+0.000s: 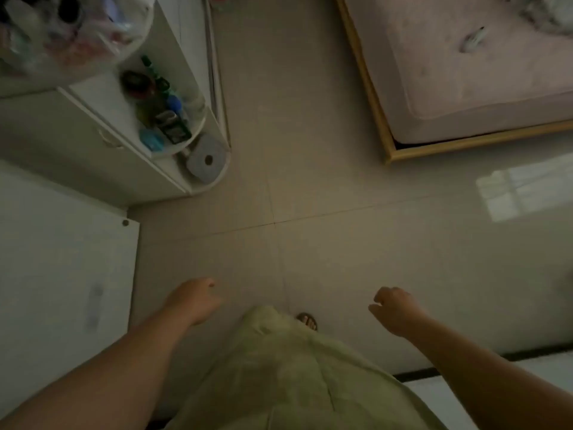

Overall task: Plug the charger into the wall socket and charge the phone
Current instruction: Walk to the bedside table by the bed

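Underfoot, the tiled floor (310, 181) fills most of the view, with the bed (465, 72) at 1 o'clock and a white shelf unit (173, 125) at 11 o'clock. No charger, phone or wall socket is visible from where I stand, so neither arm is nearer. Both hands hang low, the left hand (193, 301) and right hand (395, 308) each loosely curled and holding nothing.

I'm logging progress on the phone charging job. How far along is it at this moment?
Nothing looks done yet: no charger, phone or wall socket can be made out in view. In hand: nothing; the left hand and right hand are loosely curled and empty above the floor, between the shelf and bed. Left: finding the charger, plugging it in, connecting the phone.
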